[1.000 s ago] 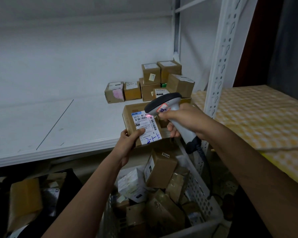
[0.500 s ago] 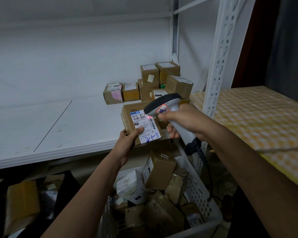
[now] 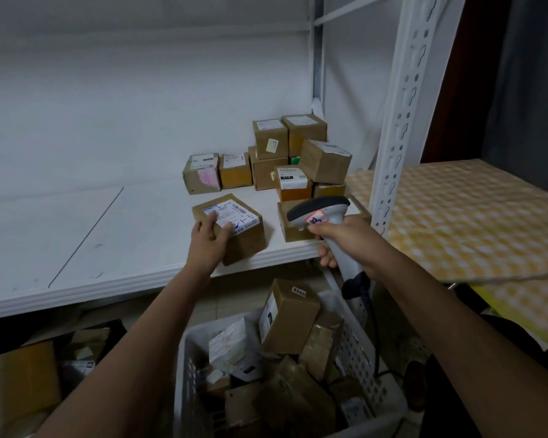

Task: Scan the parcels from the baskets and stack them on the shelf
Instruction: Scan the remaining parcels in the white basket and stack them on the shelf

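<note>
- Head view: left hand (image 3: 210, 240) grasps labelled parcel (image 3: 231, 227) at shelf (image 3: 76, 248) edge; it could tip off
- right hand (image 3: 345, 241) clenches barcode scanner (image 3: 321, 213)

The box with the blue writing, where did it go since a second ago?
The left hand moved the labelled box away from the scanner and set it on the white shelf, left of the stack; the hand is still on it. The right hand kept holding the scanner. The basket stayed put.
</note>
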